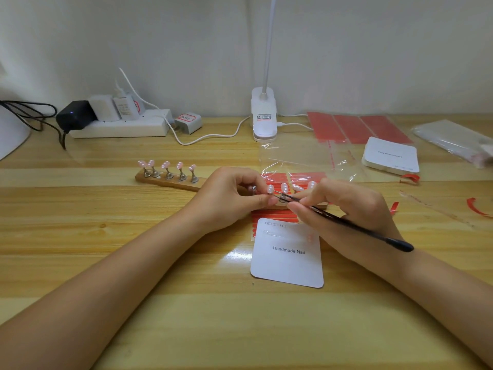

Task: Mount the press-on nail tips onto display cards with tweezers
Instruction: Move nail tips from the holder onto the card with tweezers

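Just beyond the display card [288, 260], the right hand [344, 206] pinches tweezers [346, 222] while the left hand [234, 196] pinches a stand [282, 200]; nail tips [270, 188] look light, glossy, slippery, so edge-grip them.

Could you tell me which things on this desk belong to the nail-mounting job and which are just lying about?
In use: tweezers in the right hand; left hand at a nail stand; nail tips on the wooden holder; "Handmade Nail" card; red adhesive strips; card stack.

Lying about: power strip; black adapter; clip lamp; plastic bags.
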Tool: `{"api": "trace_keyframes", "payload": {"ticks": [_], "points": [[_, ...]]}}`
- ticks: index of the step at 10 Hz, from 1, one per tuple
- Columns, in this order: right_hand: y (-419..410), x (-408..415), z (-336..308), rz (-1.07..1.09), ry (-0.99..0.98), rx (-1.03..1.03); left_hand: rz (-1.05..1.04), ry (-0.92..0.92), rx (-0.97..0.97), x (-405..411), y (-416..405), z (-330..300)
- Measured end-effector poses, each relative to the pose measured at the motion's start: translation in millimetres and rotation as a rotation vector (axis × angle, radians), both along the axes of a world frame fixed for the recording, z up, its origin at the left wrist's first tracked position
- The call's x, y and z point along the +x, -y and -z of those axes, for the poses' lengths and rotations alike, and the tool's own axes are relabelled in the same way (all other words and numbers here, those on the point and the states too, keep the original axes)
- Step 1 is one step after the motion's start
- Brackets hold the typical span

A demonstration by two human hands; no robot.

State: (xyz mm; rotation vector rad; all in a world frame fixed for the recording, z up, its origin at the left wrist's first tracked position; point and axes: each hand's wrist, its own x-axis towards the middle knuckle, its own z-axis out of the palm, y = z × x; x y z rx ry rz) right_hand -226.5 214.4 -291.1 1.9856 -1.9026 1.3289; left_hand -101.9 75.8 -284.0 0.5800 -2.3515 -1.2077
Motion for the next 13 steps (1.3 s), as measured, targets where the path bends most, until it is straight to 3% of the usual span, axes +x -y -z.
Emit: {"api": "trace_keyframes", "payload": {"ticks": [2, 7, 13], "points": [[3.5, 0.1, 3.8, 0.004, 0.087, -0.13, 0.013, 0.001, 0.001, 0.3, 0.4, 0.9], [5.0, 0.4, 6.7, 0.033, 0.384, -0.064, 0.013, -0.003, -0.005, -0.6, 1.8, 2.1], [7.3, 0.7, 2.1, 0.037, 0.488, -0.037, 0.003, -0.008, -0.05, -0.8, 1.7, 2.4]]}}
